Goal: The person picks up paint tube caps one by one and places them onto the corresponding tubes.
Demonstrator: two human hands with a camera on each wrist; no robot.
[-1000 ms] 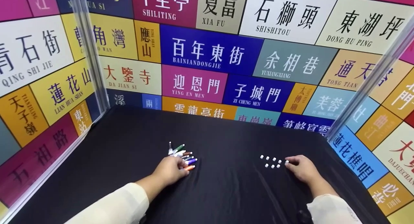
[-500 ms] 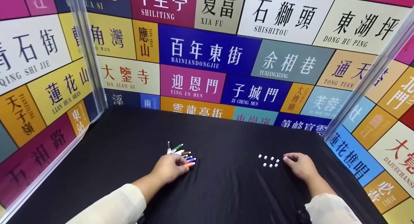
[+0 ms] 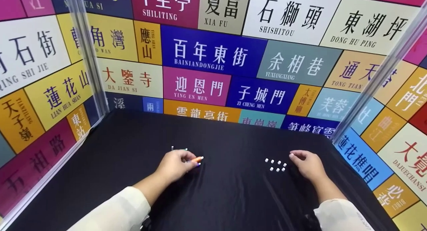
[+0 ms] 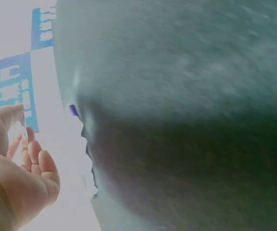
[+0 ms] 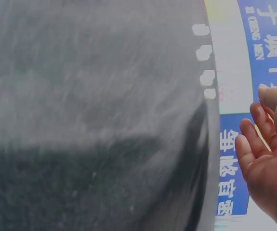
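In the head view my left hand (image 3: pixel 176 164) pinches an orange marker (image 3: pixel 197 159) between thumb and fingers, its pale end pointing right. Beneath and behind that hand lies a pile of markers, mostly hidden; a purple marker tip (image 3: pixel 198 164) shows there. The same purple tip (image 4: pixel 72 110) appears in the left wrist view, beyond the left hand (image 4: pixel 22 173). My right hand (image 3: pixel 308 162) pinches a tiny white piece (image 3: pixel 291 154) at its fingertips, above the cloth. Left of it lie several small white pieces (image 3: pixel 277 170) in two rough rows.
A black cloth (image 3: pixel 227 191) with some creases covers the table. Colourful sign-printed walls (image 3: pixel 213 54) stand behind and on both sides, with clear corner strips (image 3: pixel 95 57) at the joints.
My left hand has raised the orange marker from beside the pile and turned its end up. The right hand has lifted the white piece up and slightly left.
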